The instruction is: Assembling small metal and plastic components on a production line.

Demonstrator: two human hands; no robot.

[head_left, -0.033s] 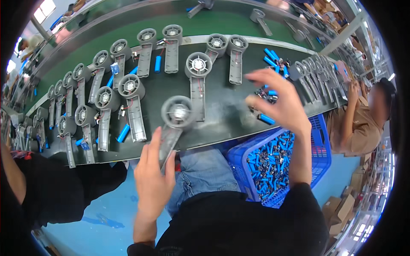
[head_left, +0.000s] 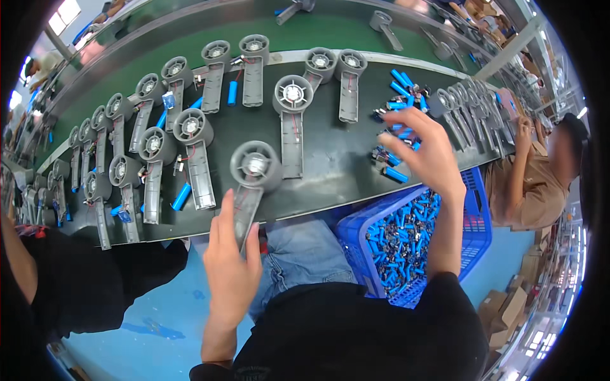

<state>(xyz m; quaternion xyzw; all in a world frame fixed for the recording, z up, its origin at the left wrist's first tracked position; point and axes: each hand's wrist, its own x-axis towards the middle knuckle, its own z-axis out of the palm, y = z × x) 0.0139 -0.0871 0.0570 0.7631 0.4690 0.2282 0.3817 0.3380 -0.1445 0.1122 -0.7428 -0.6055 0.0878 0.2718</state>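
Observation:
My left hand point(head_left: 232, 273) grips the handle of a grey handheld fan housing point(head_left: 255, 166) at the table's near edge. Its round head points away from me, and a thin red wire shows in the open handle. Over a loose heap of blue battery cells point(head_left: 395, 174) with small circuit boards hovers my right hand point(head_left: 429, 152). Thumb and fingers are apart there, with nothing visible between them. Just beyond the held piece lies another grey fan housing point(head_left: 293, 136), its open handle toward me.
Several fan housings point(head_left: 194, 136) with wires and blue cells cover the table's left side. More stand in a row point(head_left: 467, 111) at the right. A blue plastic basket point(head_left: 356, 222) full of cells is below the table edge. A co-worker point(head_left: 534, 184) sits at far right.
The held fan housing has shifted slightly left and looks less blurred. My right hand has moved a little to the right and down, its fingers still apart.

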